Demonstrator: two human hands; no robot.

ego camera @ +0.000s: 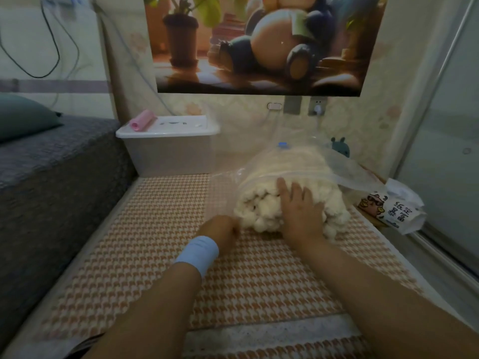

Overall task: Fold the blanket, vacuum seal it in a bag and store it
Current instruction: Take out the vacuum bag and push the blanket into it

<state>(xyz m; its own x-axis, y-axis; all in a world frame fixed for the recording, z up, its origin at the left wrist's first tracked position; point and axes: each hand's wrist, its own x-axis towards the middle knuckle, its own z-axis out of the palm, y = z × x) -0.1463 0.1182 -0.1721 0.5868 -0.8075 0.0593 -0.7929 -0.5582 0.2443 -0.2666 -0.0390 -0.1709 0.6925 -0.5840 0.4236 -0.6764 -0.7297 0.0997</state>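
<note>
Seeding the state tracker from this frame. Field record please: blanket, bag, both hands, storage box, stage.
bag: clear, mouth open, blue valve at far end
blanket: cream, folded, mostly inside bag, near end exposed
right hand: flat, fingers straight, pressing blanket's near end
left hand: fingers curled at bag mouth; grip hidden
storage box: white, lid on, pink roll on lid
surface: houndstooth mat
stage: bagging, not yet sealed

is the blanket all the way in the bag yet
Not fully: the blanket is mostly inside the clear bag, but its near end bulges past the mouth.
</note>
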